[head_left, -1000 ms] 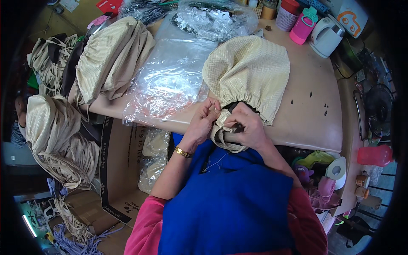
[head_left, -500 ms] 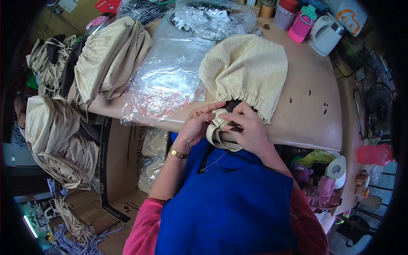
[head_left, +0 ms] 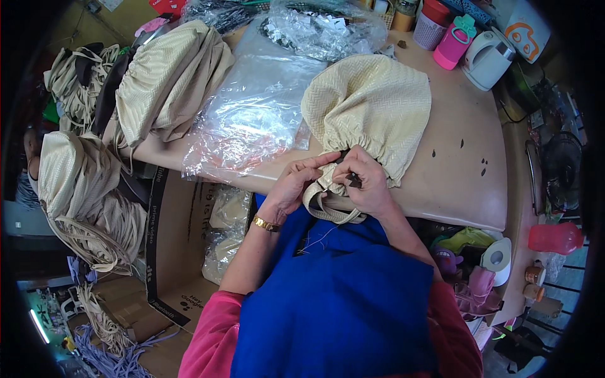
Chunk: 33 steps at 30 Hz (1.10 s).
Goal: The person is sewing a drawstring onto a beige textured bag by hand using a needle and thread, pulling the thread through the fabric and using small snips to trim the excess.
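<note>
Bag (head_left: 375, 94), gathered mouth (head_left: 365, 142) toward hands (head_left: 373, 188)

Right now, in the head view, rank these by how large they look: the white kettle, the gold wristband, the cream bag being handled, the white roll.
1. Cream bag, by far the largest.
2. White kettle.
3. White roll.
4. Gold wristband, plainly the smallest.
</note>
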Motion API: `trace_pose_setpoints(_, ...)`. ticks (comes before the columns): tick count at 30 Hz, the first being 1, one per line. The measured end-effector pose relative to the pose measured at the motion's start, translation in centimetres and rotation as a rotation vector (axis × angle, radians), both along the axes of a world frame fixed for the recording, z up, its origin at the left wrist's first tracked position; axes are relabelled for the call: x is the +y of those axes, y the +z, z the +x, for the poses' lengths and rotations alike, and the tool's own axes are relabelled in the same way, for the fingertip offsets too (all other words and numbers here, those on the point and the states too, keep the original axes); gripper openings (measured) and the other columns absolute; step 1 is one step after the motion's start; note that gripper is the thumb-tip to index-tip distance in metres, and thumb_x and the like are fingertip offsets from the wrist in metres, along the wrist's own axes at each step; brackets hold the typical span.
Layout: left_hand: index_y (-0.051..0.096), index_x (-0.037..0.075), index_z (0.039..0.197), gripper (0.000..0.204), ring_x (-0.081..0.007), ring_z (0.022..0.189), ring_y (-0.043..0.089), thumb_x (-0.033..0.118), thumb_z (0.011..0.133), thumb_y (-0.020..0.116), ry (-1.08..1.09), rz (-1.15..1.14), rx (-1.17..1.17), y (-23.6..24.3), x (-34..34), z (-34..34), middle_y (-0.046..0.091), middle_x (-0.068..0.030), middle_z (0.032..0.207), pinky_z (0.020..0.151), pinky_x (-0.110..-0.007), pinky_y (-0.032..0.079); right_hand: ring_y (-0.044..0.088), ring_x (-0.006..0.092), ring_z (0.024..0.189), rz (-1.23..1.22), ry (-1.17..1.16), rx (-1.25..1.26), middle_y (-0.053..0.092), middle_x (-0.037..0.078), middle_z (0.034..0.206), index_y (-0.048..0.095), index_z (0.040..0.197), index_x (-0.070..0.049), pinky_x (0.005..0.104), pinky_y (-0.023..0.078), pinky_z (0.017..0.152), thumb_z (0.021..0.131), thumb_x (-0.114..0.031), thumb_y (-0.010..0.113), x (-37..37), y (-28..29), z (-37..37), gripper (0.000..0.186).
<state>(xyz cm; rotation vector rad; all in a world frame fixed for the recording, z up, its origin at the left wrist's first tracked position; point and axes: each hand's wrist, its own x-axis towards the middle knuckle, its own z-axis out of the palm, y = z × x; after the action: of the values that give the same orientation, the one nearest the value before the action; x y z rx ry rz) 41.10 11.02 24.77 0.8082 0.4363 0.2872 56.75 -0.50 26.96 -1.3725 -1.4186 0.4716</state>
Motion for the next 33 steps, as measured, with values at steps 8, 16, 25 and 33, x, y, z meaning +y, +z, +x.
trace_pose_setpoints(8, 0.071, 0.006, 0.115, 0.035, -0.0148, 0.074, 0.055, -0.003, 0.082, 0.065, 0.538, 1.525, 0.239, 1.4, -3.4, -0.4, 0.058, -0.0072, 0.099, 0.069, -0.024, 0.047, 0.054, 0.0227, 0.074, -0.136, 0.000, -0.022, 0.048, 0.009, 0.082, 0.054, 0.082, 0.000, 0.0315, 0.043, 0.067, 0.075, 0.010, 0.059, -1.2, 0.9, 0.8, 0.013)
trace_pose_setpoints(16, 0.072, 0.003, 0.107, 0.036, -0.0181, 0.086, 0.064, 0.002, 0.072, 0.082, 0.450, 1.399, 0.280, 1.0, -5.3, -1.2, 0.059, -0.0103, 0.106, 0.072, -0.028, 0.055, 0.057, 0.0268, 0.072, -0.236, 0.337, -0.044, 0.052, 0.011, 0.080, 0.057, 0.082, -0.001, 0.0347, 0.045, 0.064, 0.077, 0.003, 0.069, -3.9, 2.4, 1.2, 0.014)
trace_pose_setpoints(25, 0.069, 0.000, 0.090, 0.015, -0.0230, 0.088, 0.063, -0.002, 0.077, 0.075, 0.628, 1.392, 0.218, -1.4, -5.8, -0.4, 0.063, -0.0127, 0.101, 0.074, -0.030, 0.053, 0.061, 0.0266, 0.082, -0.257, -0.208, -0.199, 0.056, 0.007, 0.096, 0.063, 0.106, -0.009, 0.0377, 0.049, 0.071, 0.081, -0.019, 0.077, -6.7, 4.0, -0.7, 0.031)
trace_pose_setpoints(33, 0.068, 0.001, 0.089, 0.009, -0.0249, 0.101, 0.059, 0.001, 0.081, 0.071, 0.640, 1.260, 0.262, -1.3, -6.0, -0.8, 0.063, -0.0138, 0.103, 0.084, -0.033, 0.048, 0.060, 0.0248, 0.078, -0.033, -0.260, -0.592, 0.055, 0.005, 0.090, 0.063, 0.105, -0.010, 0.0367, 0.046, 0.069, 0.075, -0.011, 0.075, -5.0, 2.1, -1.0, 0.033)
